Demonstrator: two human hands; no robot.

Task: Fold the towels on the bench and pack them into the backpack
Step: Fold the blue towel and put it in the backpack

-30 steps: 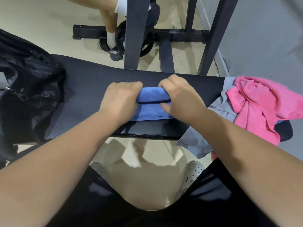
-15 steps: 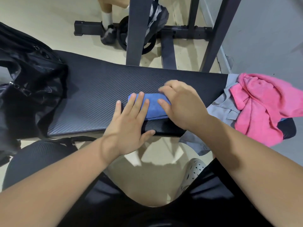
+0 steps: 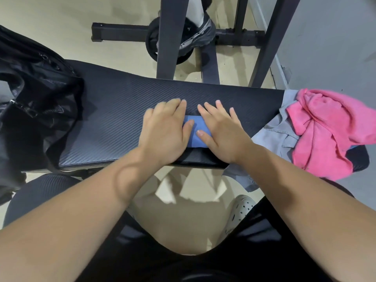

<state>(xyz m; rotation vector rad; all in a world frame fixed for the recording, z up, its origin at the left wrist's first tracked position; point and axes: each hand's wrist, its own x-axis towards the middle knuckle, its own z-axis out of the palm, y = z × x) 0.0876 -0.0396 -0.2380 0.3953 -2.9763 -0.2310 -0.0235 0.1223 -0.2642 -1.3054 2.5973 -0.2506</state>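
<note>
Left hand and right hand flat, fingers spread, pressing folded blue towel on surface | step: flattening fold | next: carry to backpack

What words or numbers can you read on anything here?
None can be read.
Sneaker behind the bench: a small pale mark on its side, too small to read.
Backpack: a faint printed patch, too blurred to read.
Blue towel, pink towel, grey garment: no writing visible.
</note>
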